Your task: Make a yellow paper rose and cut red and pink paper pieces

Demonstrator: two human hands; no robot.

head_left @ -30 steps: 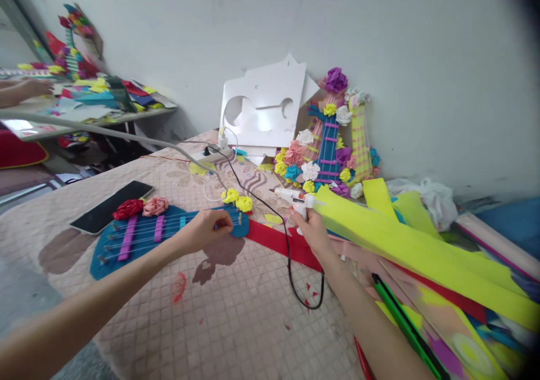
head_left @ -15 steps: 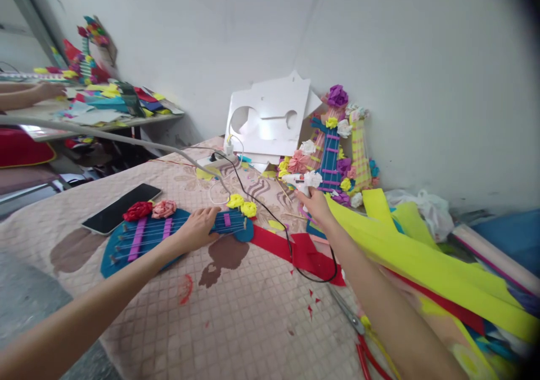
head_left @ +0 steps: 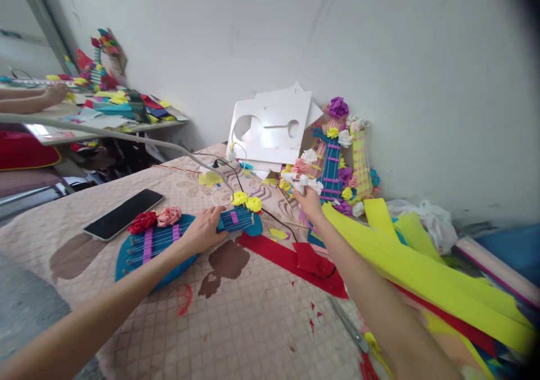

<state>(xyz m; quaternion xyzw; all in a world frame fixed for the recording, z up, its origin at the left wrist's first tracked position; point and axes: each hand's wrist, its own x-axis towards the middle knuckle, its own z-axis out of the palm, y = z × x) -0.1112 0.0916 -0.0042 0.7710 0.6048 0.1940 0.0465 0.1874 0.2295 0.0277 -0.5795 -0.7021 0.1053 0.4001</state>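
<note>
A blue toy guitar point(head_left: 162, 238) with strings and purple strips lies on the cloth. Crepe-paper flowers in red point(head_left: 142, 222), pink point(head_left: 169, 216) and yellow point(head_left: 253, 204) sit along its upper edge. My left hand point(head_left: 206, 231) is closed around the guitar where body meets neck, hiding part of the strings. In my right hand point(head_left: 310, 203) is a white hot glue gun point(head_left: 297, 181), held beyond the guitar's head with its nozzle pointing left. A red fabric strip point(head_left: 282, 258) runs rightward from below the guitar's head.
Scissors point(head_left: 352, 326) lie by my right forearm, beside long yellow strips point(head_left: 422, 262). A phone point(head_left: 124, 214) rests behind the guitar. Decorated toy guitars point(head_left: 331, 166) and white cut-out boards point(head_left: 274, 138) lean at the wall. Another person's hand point(head_left: 54, 94) is over the left table.
My left hand and the guitar have shifted slightly right, away from the phone. The glue gun has moved a little, and its black cord no longer loops widely over the red strip.
</note>
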